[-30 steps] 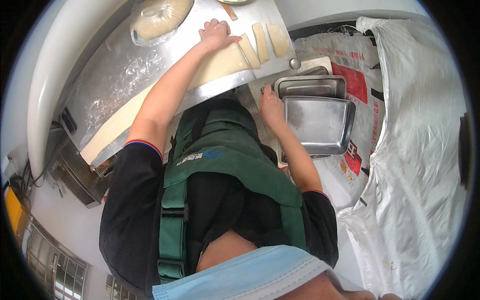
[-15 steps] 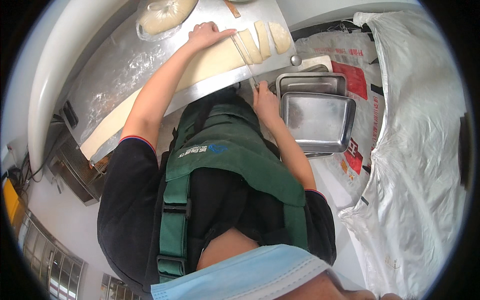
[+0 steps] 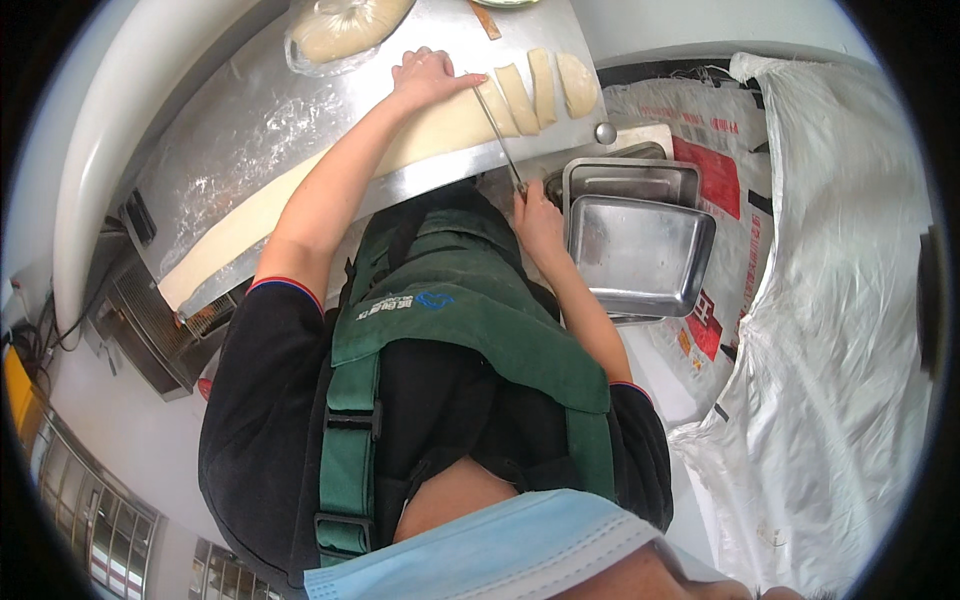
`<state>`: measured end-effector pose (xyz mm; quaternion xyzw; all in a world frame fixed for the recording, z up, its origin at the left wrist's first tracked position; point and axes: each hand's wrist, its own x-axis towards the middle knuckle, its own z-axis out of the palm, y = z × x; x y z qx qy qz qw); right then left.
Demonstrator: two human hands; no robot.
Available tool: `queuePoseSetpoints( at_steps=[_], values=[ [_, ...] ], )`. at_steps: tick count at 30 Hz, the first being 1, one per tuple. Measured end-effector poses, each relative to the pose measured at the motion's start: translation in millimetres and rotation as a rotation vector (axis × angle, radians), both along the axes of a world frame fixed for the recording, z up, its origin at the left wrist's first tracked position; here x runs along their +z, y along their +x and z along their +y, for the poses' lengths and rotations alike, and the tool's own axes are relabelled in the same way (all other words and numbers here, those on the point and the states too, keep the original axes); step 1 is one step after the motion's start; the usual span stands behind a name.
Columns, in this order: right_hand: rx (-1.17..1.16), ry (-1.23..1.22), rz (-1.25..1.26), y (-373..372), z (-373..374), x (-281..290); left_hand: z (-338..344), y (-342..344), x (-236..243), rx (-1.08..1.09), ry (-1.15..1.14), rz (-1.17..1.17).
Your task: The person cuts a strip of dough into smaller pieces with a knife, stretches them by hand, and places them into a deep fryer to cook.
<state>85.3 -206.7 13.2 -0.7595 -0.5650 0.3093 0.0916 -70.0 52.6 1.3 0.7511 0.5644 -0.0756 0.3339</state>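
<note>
A long strip of pale dough [image 3: 300, 190] lies across the floured steel table [image 3: 240, 120]. My left hand [image 3: 425, 75] presses down on the strip's right end. My right hand [image 3: 537, 215] grips the handle of a long knife [image 3: 497, 135], whose blade lies across the dough just right of my left hand. Three cut dough pieces [image 3: 545, 85] lie side by side beyond the blade.
A bagged lump of dough [image 3: 345, 25] sits at the table's far side. Stacked steel trays [image 3: 635, 240] rest to my right on printed sacks [image 3: 700, 130]. Crumpled clear plastic sheeting [image 3: 840, 330] covers the right side. A machine [image 3: 140, 310] stands below the table on the left.
My right hand has come off the steel tray's edge and now holds the knife with its blade across the dough. My left hand stays pressed on the strip.
</note>
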Motion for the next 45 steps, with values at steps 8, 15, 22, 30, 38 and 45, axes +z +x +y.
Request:
queuePoseSetpoints(
  at_steps=[8, 15, 22, 30, 38, 45],
  values=[
    [0.094, -0.066, -0.05, 4, 12, -15, -11, 3, -16, 0.043, 0.208, -0.009],
    [0.039, -0.001, -0.021, -8, 28, -14, 5, -16, -8, 0.096, 0.098, -0.187],
    [0.02, 0.005, 0.115, -29, -4, 2, -3, -45, -6, 0.051, 0.074, -0.047],
    [0.018, 0.004, 0.061, -34, -9, 3, -6, -39, 1, 0.032, 0.095, 0.0],
    [0.086, -0.129, -0.062, -36, 0, -16, -13, -35, -16, 0.046, 0.232, 0.017],
    [-0.011, 0.016, 0.037, -50, 17, -17, 7, -51, -1, 0.079, 0.083, -0.089]
  ],
)
